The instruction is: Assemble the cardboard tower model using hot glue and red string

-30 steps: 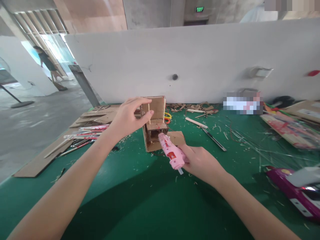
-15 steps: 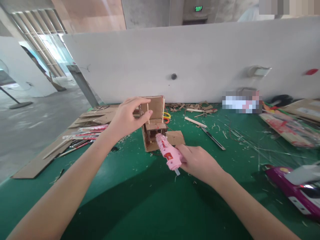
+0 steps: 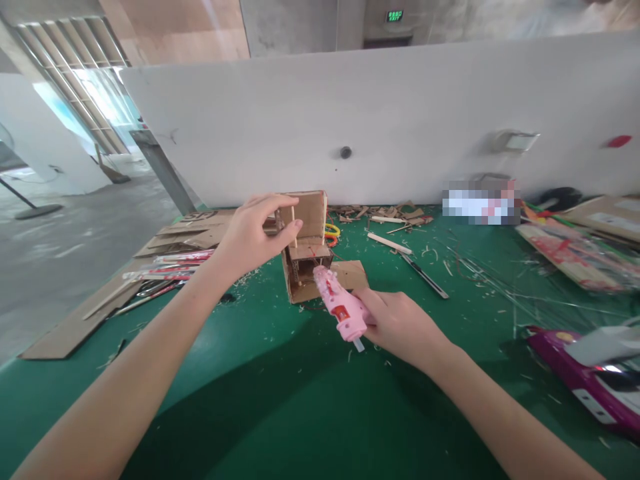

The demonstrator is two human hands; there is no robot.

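Near the table's far edge, a box looks part-built, walls joined, front open; the left hand pinches its upright stick, the right hand clutching a glue gun at the front.

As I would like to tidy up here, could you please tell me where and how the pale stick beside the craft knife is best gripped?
I would pinch the pale stick mid-length from above, fingers across its narrow width: it lies flat and long on the green table, its right end close to the craft knife.
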